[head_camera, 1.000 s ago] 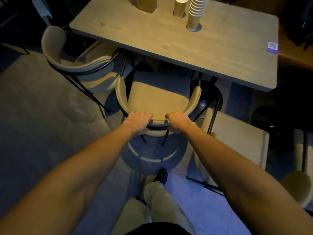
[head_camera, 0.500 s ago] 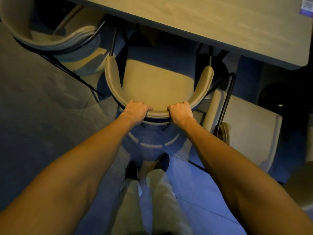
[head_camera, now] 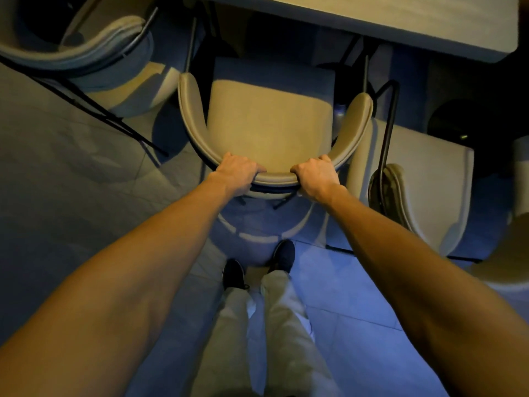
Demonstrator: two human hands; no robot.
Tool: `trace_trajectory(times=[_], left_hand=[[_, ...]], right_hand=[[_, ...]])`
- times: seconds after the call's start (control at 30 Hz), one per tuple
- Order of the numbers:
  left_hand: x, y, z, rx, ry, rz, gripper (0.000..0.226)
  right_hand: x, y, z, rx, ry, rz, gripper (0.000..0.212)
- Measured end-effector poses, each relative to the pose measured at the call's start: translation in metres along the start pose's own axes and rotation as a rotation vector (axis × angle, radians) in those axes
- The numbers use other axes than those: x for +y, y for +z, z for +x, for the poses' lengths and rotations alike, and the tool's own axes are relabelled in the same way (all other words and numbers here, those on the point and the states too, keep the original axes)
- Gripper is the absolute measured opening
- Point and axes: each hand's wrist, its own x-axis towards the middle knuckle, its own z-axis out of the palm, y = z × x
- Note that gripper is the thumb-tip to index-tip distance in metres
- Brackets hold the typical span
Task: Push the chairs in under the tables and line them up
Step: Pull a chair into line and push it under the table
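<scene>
- Since a second ago the view has tipped down. The table is now only a pale, wood-grained strip from 12 to 1 o'clock, and the left shoe has come up beside the right shoe.
- The grip is unchanged. The left hand and the right hand are each curled over the top edge of the chair back, knuckles up and a little apart.
- The chair sits at the centre. It has a curved, padded beige back that wraps round into two short arms, a flat squarish seat and thin dark metal legs.
- The front of the seat lies in shadow at the table edge. I cannot tell how far under it reaches.
- A second chair of the same rounded shape stands at 10 o'clock, turned at an angle, with black rod legs splayed over the floor.
- A third chair at 3 o'clock is just beside the held one, with a black metal rod crossing in front of it.
- The floor is smooth grey tile with faint joints, washed blue near 6 o'clock.
- Pale trousers hang over the dark shoes.
</scene>
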Motion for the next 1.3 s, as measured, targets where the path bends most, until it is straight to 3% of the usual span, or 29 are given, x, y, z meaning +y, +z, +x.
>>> trace_trajectory(times=[0.57,1.3], left_hand=[[-0.007,0.037,-0.066,0.011,0.112,0.066,0.046],[0.001,0.059,-0.070,0.050,0.001,0.081,0.059]], right_hand=[[-0.080,0.026,-0.063,-0.019,0.098,0.121,0.025],[-0.095,0.036,-0.072,0.067,0.173,0.110,0.022]])
